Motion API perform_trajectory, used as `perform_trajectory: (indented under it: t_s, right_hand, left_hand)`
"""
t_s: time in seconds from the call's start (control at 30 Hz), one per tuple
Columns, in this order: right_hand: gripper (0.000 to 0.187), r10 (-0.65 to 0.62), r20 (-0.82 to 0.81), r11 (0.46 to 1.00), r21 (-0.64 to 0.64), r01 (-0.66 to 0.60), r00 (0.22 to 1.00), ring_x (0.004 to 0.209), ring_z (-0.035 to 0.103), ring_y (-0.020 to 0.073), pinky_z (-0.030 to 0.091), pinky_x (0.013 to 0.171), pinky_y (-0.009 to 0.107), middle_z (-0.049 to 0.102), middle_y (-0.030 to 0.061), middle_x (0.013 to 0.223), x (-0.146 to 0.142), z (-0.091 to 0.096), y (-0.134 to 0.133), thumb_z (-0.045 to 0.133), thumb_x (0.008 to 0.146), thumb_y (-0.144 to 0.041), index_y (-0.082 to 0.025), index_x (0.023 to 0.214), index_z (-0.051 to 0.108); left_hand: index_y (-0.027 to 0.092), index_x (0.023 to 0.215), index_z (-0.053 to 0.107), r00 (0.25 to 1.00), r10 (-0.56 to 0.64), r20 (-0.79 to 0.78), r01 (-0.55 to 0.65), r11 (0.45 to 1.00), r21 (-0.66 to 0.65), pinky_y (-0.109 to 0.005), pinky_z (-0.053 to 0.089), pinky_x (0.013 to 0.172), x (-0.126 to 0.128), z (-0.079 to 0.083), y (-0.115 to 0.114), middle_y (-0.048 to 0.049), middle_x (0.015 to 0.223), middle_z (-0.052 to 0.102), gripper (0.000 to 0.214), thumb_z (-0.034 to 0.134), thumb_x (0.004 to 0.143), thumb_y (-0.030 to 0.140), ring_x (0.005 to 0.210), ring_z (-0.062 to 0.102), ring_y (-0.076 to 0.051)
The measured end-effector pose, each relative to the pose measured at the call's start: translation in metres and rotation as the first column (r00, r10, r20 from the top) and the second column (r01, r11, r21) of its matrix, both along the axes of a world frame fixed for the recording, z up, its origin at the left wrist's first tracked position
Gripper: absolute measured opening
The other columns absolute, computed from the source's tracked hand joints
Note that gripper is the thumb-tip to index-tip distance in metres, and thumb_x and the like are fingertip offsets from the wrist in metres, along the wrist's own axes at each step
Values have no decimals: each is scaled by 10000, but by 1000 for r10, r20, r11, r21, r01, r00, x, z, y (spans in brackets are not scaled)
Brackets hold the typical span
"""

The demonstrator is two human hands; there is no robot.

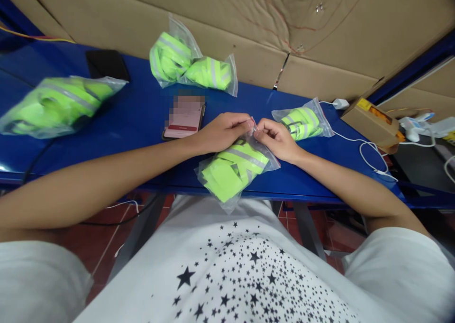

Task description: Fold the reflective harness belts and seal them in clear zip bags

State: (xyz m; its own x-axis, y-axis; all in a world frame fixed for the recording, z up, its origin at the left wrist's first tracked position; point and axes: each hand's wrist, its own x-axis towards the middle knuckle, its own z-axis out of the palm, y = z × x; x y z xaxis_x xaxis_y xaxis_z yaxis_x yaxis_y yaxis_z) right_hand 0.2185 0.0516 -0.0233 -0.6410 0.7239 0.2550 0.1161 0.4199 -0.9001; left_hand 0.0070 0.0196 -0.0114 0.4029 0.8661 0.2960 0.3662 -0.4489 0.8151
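Both the left hand (227, 132) and the right hand (276, 139) pinch the top edge of one clear bag (237, 165), thumbs pressed against fingers. This bag, with yellow-green material (222, 175) inside, lies over the front edge of the blue table (137, 112).

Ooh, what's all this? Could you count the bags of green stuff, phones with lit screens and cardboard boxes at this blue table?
Bags of green stuff: 5 (held bag, left bag, back bag, its neighbouring bag, right bag)
Phone with lit screen: 1
Cardboard box: 1
Total: 7
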Motion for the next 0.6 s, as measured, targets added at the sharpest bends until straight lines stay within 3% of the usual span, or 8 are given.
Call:
perform_trajectory:
  t_s: [0.3,0.47,0.6]
  right_hand:
    - [501,-26,-16,999,-25,26,1000,580,477,86,364,541,226,603,-37,687,-1,0,1,719,881,-681,-194,823,619]
    - [536,-85,-34,989,-127,80,996,450,494,93,366,421,219,561,-71,554,1,-4,4,715,857,-734,-204,912,655]
    - [473,-186,-141,979,-113,171,972,384,476,82,364,365,194,539,-94,495,4,0,4,718,896,-676,-214,972,649]
  left_hand:
    - [175,758,582,994,97,-44,-94,993,67,-273,345,644,-4,4,-3,24,680,510,445,421,1066,453,653,458,-130]
    - [168,866,662,968,232,95,-243,961,130,-260,427,718,-14,7,10,-8,799,622,375,452,1059,412,747,552,-142]
    - [183,1086,677,924,319,209,-325,946,-6,-240,475,727,-18,1,23,-35,957,685,287,476,1064,387,836,620,-146]
